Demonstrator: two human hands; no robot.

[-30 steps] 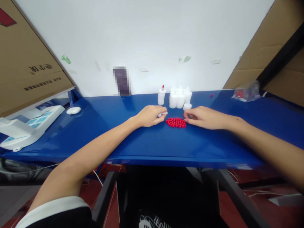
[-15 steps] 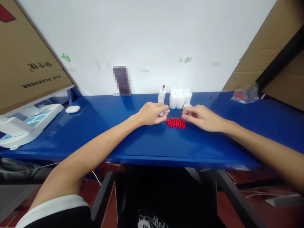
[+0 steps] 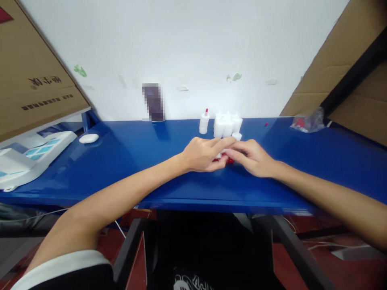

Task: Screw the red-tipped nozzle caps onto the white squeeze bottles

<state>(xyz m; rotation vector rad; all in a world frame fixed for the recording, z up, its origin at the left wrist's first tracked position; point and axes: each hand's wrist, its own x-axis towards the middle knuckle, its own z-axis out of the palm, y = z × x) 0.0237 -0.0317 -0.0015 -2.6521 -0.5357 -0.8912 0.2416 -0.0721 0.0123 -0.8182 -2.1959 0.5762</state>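
My left hand is closed around a small white squeeze bottle, mostly hidden by the fingers. My right hand meets it from the right, thumb and fingers pinched at the bottle's narrow end; whatever they grip is hidden. Beneath both hands lies a pile of small red caps, largely covered. Behind the left hand stands a white bottle with a red tip. To its right, several white bottles with bare pointed spouts stand close together. Another white bottle seems to lie in front of them.
On the blue table are a white oval case and a white device at left. One loose red cap and a clear bag with red pieces lie at the right back. Cardboard flanks the table.
My hands have come together over the red caps, the left moving right with the white bottle. The pile is now mostly covered. The view has shifted slightly.
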